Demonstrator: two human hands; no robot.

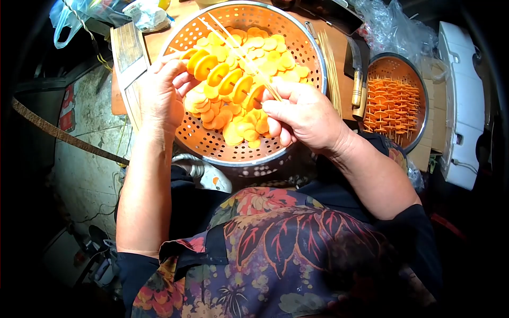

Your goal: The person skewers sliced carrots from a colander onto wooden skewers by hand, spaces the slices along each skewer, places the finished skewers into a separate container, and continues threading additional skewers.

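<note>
Thin round orange slices, perhaps carrot or sweet potato, lie heaped (245, 130) in a large perforated metal colander (183, 34). Above the heap, a skewer of orange slices (230, 84) is held between my two hands, its several slices spaced apart. My left hand (165, 90) pinches its left end, by the last slice. At the other end, my right hand (305, 114) is closed around the skewer's lower part, beside the rightmost slice. A few bare wooden skewers (239, 49) also rise from the right hand's fingers, slanting up to the left over the colander.
Right of the colander lie a bundle of bare skewers (331, 74) and a wooden-handled knife (357, 79). Beyond stands a bowl (425, 103) of threaded orange skewers (391, 106), near a white foam piece (458, 111). A wooden board-like slicer (130, 63) leans at the left.
</note>
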